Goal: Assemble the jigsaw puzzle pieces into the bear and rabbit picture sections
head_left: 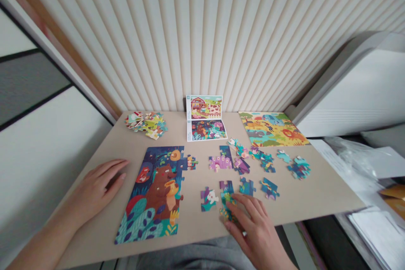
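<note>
My left hand (100, 185) rests on the table with its fingers stretched out, holding nothing, left of a partly assembled bear puzzle (158, 202). The bear puzzle has an uneven right edge with tabs. Near the table's front edge, my right hand (253, 223) has its thumb and fingers at a green and yellow jigsaw piece (228, 202), partly hidden by the fingers. Just left of it lies a piece with a white animal (209, 198). A blue-green piece (247, 186) and a dark blue piece (270, 188) lie beyond this hand. Farther back are joined pieces with pink plumage (220, 162).
An open picture leaflet (206, 130) stands against the pleated blind (202, 33). At back left is a heap of pieces (146, 124); at back right lies a safari puzzle (272, 128). More loose pieces (299, 168) are on the right. Papers (376, 236) lie beside the table.
</note>
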### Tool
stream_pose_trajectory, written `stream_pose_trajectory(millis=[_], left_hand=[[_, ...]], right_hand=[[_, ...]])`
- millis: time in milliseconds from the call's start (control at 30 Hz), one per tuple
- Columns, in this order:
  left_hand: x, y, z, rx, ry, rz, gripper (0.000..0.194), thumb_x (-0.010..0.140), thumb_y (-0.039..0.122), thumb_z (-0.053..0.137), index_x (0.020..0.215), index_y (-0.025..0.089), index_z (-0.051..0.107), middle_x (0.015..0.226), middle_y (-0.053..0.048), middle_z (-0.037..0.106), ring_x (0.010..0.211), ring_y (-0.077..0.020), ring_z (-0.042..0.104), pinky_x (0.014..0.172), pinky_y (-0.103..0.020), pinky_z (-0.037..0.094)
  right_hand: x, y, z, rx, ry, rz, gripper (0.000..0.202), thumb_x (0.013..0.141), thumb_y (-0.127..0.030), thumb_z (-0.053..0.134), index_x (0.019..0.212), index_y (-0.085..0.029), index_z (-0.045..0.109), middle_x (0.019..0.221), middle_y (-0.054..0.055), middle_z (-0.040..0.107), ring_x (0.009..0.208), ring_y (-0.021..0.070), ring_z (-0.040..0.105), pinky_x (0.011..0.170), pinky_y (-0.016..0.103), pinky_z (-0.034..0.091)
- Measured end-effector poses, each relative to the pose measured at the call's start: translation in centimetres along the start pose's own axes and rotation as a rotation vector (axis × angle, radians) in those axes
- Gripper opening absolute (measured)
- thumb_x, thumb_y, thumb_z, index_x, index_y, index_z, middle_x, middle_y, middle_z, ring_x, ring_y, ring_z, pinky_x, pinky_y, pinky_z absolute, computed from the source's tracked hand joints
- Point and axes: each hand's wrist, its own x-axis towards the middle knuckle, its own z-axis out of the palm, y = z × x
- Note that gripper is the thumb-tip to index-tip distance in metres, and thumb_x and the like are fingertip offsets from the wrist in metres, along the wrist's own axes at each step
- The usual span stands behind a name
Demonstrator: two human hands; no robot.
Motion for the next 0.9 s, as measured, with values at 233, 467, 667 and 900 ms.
stream_pose_trajectory(millis=[233,467,667,900], left_hand=[[0.0,0.1,-0.2,-0.005,-0.011,-0.012,0.05,0.105,0.052,0.046,0.145,0.024,0.06,0.147,-0.01,0.064,0.135,-0.0277,0.061,0.124,-0.047,0.042],[0.0,0.1,-0.1,-0.006,-0.013,-0.018,0.051,0.105,0.054,0.044,0.143,0.024,0.061,0.148,-0.01,0.064,0.135,-0.0278,0.061,0.124,-0.048,0.042],[0.0,0.2,-0.3,0.0,-0.02,-0.011,0.051,0.105,0.052,0.046,0.144,0.022,0.06,0.148,-0.011,0.063,0.136,-0.0277,0.06,0.126,-0.047,0.04],[0.0,-0.1,-0.2,-0.004,-0.021,-0.015,0.051,0.105,0.052,0.047,0.145,0.023,0.059,0.149,-0.011,0.063,0.136,-0.0278,0.061,0.125,-0.046,0.04]], right_hand=[[-0.3,0.2,0.7,-0.047,-0.028,0.051,0.035,0.105,-0.039,0.065,0.139,-0.028,0.067,0.139,0.01,0.069,0.125,0.0297,0.067,0.102,0.047,0.059],[-1.0,0.9,0.2,-0.058,-0.023,0.05,0.037,0.105,-0.036,0.065,0.141,-0.028,0.067,0.142,0.011,0.068,0.127,0.0295,0.066,0.104,0.046,0.058],[-1.5,2.2,0.0,-0.083,0.02,0.053,0.037,0.106,-0.038,0.064,0.141,-0.028,0.068,0.145,0.01,0.067,0.13,0.0307,0.065,0.107,0.05,0.057],[-0.4,6.4,-0.6,-0.171,0.067,0.043,0.031,0.105,-0.033,0.063,0.135,-0.031,0.074,0.143,0.006,0.072,0.132,0.0288,0.066,0.11,0.05,0.053]])
